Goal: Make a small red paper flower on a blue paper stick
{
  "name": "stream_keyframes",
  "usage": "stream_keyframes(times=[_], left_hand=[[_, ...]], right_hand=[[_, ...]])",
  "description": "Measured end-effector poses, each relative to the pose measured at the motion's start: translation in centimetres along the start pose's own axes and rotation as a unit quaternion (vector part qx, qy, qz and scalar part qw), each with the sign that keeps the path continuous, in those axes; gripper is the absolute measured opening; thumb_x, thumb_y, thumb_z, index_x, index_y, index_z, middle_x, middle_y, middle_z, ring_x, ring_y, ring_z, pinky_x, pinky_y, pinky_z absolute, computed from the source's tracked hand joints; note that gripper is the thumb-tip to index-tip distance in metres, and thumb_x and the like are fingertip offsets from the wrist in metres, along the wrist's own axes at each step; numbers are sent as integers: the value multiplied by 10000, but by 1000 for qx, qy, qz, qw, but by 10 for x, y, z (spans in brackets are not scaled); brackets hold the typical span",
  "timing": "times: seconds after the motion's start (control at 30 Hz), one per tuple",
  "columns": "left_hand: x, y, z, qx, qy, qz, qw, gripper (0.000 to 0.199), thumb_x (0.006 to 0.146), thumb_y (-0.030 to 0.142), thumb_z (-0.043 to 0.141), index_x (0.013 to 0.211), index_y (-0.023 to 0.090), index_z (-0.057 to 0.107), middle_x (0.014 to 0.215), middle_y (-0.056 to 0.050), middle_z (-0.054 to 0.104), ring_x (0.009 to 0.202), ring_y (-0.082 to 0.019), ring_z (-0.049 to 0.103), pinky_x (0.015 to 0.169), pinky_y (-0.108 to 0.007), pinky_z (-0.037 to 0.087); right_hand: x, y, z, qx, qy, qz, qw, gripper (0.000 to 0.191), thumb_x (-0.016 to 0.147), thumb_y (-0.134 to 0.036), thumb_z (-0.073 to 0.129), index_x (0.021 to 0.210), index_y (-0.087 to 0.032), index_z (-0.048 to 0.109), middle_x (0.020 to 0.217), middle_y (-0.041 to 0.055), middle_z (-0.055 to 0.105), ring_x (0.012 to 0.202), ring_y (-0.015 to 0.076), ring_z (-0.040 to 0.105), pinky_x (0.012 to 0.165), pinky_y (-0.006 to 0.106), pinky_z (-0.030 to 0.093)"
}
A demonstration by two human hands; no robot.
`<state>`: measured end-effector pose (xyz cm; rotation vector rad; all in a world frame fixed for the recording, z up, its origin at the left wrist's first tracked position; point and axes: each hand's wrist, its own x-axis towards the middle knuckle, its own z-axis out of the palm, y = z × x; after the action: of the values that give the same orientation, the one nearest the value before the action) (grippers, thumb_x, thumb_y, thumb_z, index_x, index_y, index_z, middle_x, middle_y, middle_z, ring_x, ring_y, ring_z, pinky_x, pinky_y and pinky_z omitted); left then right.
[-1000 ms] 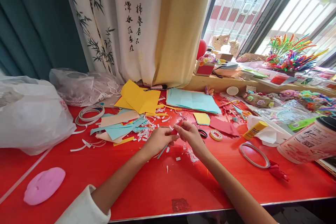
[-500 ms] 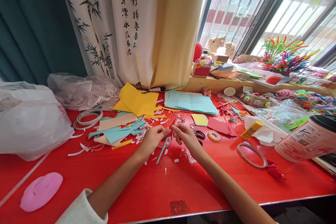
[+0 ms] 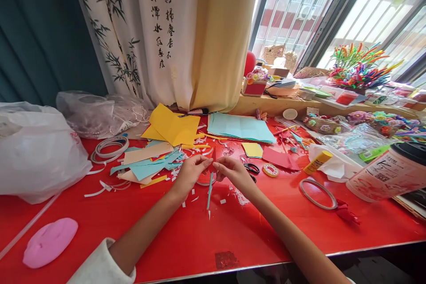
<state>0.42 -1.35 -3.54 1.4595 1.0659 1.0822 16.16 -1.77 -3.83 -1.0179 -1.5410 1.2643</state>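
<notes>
Over the middle of the red table, my left hand (image 3: 190, 173) and my right hand (image 3: 235, 173) meet with fingertips pinched. Between them is a small folded piece of red paper (image 3: 214, 152), partly hidden by the fingers. A thin teal stick (image 3: 209, 191) hangs down below the fingertips, its top end out of sight, seemingly joined to the red paper. White paper scraps (image 3: 222, 202) lie scattered under the hands. Close to my right hand are black scissors (image 3: 252, 168) and a small yellow-rimmed tape roll (image 3: 270, 170).
Teal sheets (image 3: 239, 128) and yellow paper (image 3: 173, 126) lie at the back. Red paper squares (image 3: 280, 159), a glue stick (image 3: 317, 162), a tape ring (image 3: 317, 194) and a large cup (image 3: 388, 173) stand to the right. A white plastic bag (image 3: 40, 155) and pink slab (image 3: 49, 242) are left.
The teal stick has swung from a slant to nearly upright. Both hands have shifted slightly left in view and still pinch the red paper.
</notes>
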Motion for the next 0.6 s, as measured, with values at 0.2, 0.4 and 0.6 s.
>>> stream_keyframes(times=[0.2,0.4,0.6], left_hand=[[3,0,-1,1,-12,-11,1000,364,777,502,498,796,157,614,760,-25,591,740,-152,524,691,-260,401],[1,5,-1,-53,-10,3,999,324,723,463,591,824,157,612,759,-12,589,706,-136,523,700,-258,409],[0,4,-1,-69,4,-7,998,279,711,431,608,706,152,595,673,9,561,669,-120,496,667,-242,392]], right_hand=[[-3,-2,-1,-20,-32,-1,999,299,763,-452,582,717,-157,555,597,-6,588,550,120,594,565,251,471],[-6,-4,1,-42,-55,8,998,276,753,-438,596,748,-163,581,665,10,617,573,117,584,582,254,468],[-6,0,5,-40,-59,44,996,312,723,-462,612,825,-167,614,738,24,648,677,159,632,633,283,494]])
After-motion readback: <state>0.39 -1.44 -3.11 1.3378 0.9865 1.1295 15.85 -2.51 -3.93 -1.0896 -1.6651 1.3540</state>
